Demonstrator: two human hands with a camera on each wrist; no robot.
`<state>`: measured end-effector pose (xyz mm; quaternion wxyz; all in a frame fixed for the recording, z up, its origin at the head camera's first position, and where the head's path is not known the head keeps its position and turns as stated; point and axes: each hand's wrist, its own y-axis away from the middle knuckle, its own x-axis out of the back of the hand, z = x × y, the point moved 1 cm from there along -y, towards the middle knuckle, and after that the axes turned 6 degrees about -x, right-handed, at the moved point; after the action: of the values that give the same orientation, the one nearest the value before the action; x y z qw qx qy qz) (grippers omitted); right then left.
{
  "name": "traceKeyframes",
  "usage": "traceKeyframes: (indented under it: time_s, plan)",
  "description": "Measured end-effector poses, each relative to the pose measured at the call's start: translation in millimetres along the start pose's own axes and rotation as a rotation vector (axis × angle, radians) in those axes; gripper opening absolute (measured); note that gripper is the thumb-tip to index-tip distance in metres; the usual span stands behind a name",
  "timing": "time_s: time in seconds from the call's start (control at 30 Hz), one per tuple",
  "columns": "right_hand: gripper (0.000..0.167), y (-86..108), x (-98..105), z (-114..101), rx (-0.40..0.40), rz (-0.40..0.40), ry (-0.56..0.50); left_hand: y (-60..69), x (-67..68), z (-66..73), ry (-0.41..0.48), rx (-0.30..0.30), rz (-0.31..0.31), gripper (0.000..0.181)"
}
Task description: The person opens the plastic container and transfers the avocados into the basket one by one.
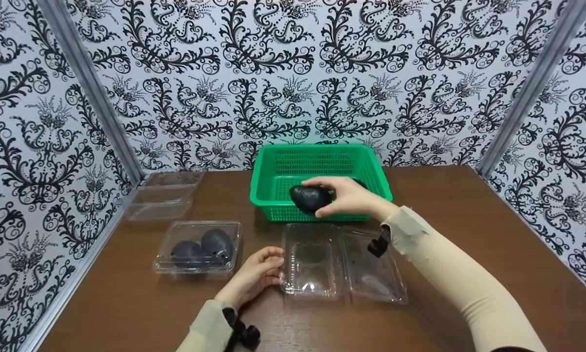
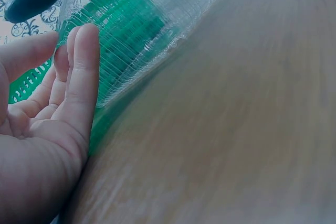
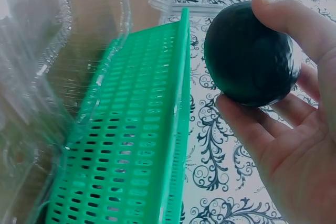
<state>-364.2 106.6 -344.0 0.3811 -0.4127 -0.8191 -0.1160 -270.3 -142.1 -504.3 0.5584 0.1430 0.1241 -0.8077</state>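
Observation:
My right hand point(image 1: 349, 198) grips a dark avocado point(image 1: 310, 199) above the front rim of the green basket point(image 1: 268, 203); in the right wrist view thumb and fingers point(image 3: 247, 124) curve round the avocado point(image 3: 252, 56). Another dark fruit in the basket shows partly behind that hand. In front of the basket lies an opened clear plastic container point(image 1: 314, 269), its lid point(image 1: 375, 274) folded out to the right. My left hand point(image 1: 258, 274) touches the container's left edge, fingers loosely bent; the left wrist view shows the hand point(image 2: 58, 93) beside the clear wall point(image 2: 126, 40).
To the left stands a closed clear container point(image 1: 163, 264) with two dark avocados point(image 1: 217, 243) inside. Farther back on the left lie more clear containers point(image 1: 161, 195). Patterned panels point(image 1: 293, 73) border the brown table point(image 1: 468, 220) at the back and sides.

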Motion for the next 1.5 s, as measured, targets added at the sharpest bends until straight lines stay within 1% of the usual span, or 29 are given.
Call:
traceKeyframes:
  time_s: [0.3, 0.57, 0.7, 0.83, 1.0, 1.17, 1.33, 1.5]
  plan:
    - [0.072, -11.0, 7, -4, -0.044, 0.011, 0.023, 0.1, -0.4, 0.1, -0.004, -0.004, 0.003, 0.025]
    - [0.073, -19.1, 11, -1, -0.036, 0.020, 0.052, 0.0, -1.5, 0.7, -0.004, 0.003, 0.003, 0.026]
    - [0.071, -24.8, 13, 1, -0.036, 0.030, 0.064, -0.5, -1.1, 0.2, -0.006, 0.012, 0.017, 0.024]
    - [0.071, -30.9, 14, 3, -0.065, 0.024, 0.065, -0.4, -0.6, -0.3, -0.004, 0.014, 0.031, 0.025]
    - [0.073, -37.1, 15, 5, -0.094, 0.021, 0.063, 0.0, 0.3, -0.5, -0.007, 0.010, 0.027, 0.027]
    - [0.074, -41.4, 18, 5, -0.094, 0.023, 0.082, -0.1, 0.7, -0.4, -0.006, 0.005, 0.024, 0.027]
    - [0.076, -45.9, 20, 6, -0.073, 0.023, 0.103, -0.5, 0.1, -0.1, 0.004, 0.001, 0.015, 0.025]
    - [0.075, -51.3, 21, 8, -0.068, 0.025, 0.091, -0.3, -0.5, -0.2, 0.018, 0.000, 0.005, 0.025]
